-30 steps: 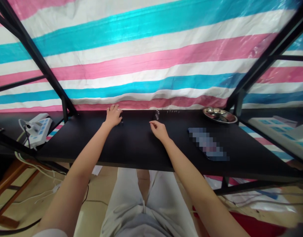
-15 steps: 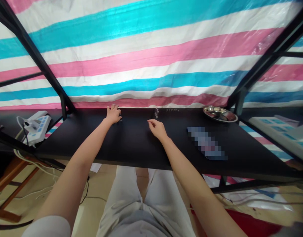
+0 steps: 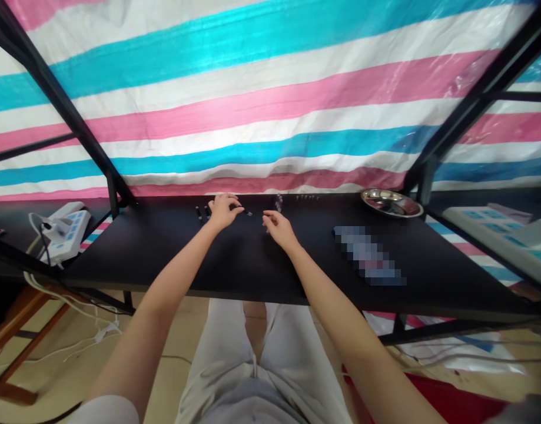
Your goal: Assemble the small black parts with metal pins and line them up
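My left hand (image 3: pixel 223 210) reaches over the far part of the black table (image 3: pixel 252 259), its fingers curled in a pinch toward a tiny piece (image 3: pixel 249 214). Two small dark pieces (image 3: pixel 202 212) lie just left of it. My right hand (image 3: pixel 279 227) hovers over the table a little to the right, fingers loosely bent with thumb and forefinger close together; what they hold, if anything, is too small to see. A small clear object (image 3: pixel 279 202) stands just beyond the right hand, and a row of tiny dark bits (image 3: pixel 308 198) lies along the back edge.
A metal dish (image 3: pixel 391 203) sits at the back right. A blurred flat item (image 3: pixel 369 256) lies right of my hands. A white power strip (image 3: pixel 62 229) with cables is at the left. Black frame posts rise at both sides; a striped tarp hangs behind.
My left hand has moved right along the back of the table, uncovering two small dark pieces. My right hand has barely shifted.
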A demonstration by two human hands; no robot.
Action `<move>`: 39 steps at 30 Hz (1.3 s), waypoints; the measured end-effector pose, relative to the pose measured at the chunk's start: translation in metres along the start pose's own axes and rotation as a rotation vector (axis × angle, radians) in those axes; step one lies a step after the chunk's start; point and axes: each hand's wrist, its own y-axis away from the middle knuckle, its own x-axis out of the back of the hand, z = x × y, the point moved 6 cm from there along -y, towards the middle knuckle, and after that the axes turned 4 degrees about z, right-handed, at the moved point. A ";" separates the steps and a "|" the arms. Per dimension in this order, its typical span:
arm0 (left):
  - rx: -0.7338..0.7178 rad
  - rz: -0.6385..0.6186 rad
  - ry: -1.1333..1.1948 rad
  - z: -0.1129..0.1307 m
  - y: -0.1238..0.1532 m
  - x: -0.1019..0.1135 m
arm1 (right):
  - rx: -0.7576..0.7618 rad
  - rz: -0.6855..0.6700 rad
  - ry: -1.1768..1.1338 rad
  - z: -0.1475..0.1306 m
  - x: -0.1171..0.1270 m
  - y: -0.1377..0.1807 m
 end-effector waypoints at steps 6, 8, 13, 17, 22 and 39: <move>0.094 0.066 0.309 0.026 0.030 -0.030 | -0.154 0.005 -0.399 0.000 -0.002 -0.002; 0.117 0.089 0.375 0.024 0.036 -0.038 | -0.138 0.013 -0.397 -0.003 0.001 -0.001; 0.176 0.154 0.538 0.011 0.045 -0.045 | -0.148 0.041 -0.328 -0.005 0.003 0.001; 0.280 0.225 0.750 -0.001 0.048 -0.043 | -0.181 0.106 -0.348 -0.002 0.009 0.000; 0.440 0.150 1.000 -0.006 0.050 -0.052 | -0.197 0.155 -0.404 0.002 0.014 -0.003; 0.443 -0.049 1.065 0.008 0.055 -0.060 | -0.207 -0.291 -0.205 -0.013 -0.012 0.013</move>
